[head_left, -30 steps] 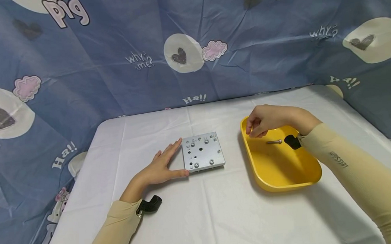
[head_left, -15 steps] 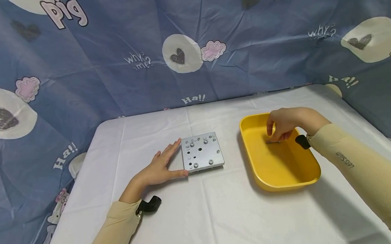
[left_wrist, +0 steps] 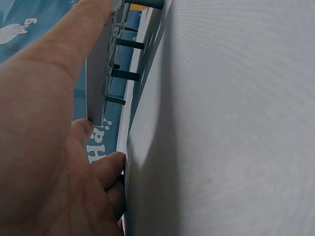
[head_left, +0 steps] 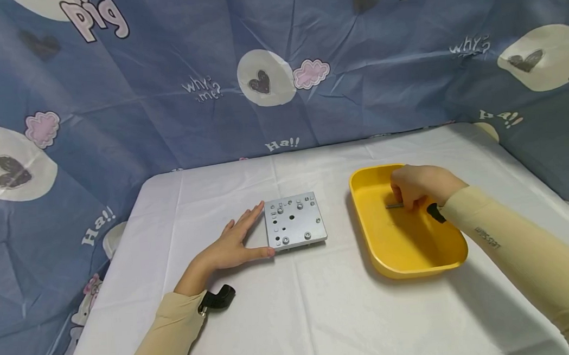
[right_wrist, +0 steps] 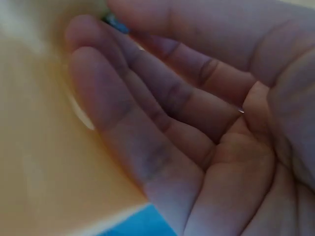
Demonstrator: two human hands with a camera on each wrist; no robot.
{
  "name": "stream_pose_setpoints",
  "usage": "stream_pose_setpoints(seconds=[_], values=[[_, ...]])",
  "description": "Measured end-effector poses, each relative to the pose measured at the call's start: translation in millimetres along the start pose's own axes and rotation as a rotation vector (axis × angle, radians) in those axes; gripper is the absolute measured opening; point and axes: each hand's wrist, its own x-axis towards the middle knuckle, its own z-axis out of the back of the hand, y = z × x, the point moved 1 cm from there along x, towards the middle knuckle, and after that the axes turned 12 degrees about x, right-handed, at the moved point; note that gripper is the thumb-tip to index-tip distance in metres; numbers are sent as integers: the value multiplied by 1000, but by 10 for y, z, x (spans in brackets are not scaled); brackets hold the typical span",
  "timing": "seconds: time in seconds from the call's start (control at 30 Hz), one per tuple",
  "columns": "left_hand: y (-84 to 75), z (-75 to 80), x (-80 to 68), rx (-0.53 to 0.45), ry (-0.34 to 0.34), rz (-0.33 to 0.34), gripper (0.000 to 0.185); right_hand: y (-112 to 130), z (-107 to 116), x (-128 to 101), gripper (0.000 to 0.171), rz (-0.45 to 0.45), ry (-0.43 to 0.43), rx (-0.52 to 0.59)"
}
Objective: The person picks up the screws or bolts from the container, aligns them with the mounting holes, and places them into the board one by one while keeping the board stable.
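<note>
Two hands work: the flat left hand [head_left: 230, 247] braces a square metal plate [head_left: 294, 221], while the curled right hand [head_left: 414, 186] pinches a slim bolt [head_left: 393, 205] inside a glossy yellow tray [head_left: 407, 257].

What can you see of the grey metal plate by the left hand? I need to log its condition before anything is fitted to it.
The square grey metal plate lies flat on the white tablecloth, left of the yellow tray. Its matte top has several drilled holes and a few small fasteners seated in it. The left wrist view shows dark bolts sticking out beneath it, holding it slightly off the cloth. The left hand rests open against its left edge, straight fingers along the side and thumb at the near corner. No damage shows.
</note>
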Motion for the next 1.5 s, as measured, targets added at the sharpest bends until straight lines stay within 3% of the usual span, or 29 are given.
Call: stream_pose_setpoints(seconds=[0.2,0.8,1.13,1.5], values=[[19,-17,10,-5,-4,1,119,-20,-2,86,16,30,-13,-51],[4,-9,1,-10,0,-5,119,28,-1,213,22,27,-23,-39],[6,-12,1,-7,-1,-4,119,-38,6,262,20,6,12,122],[5,-1,-4,-5,-3,-6,119,-32,19,263,19,23,13,106]])
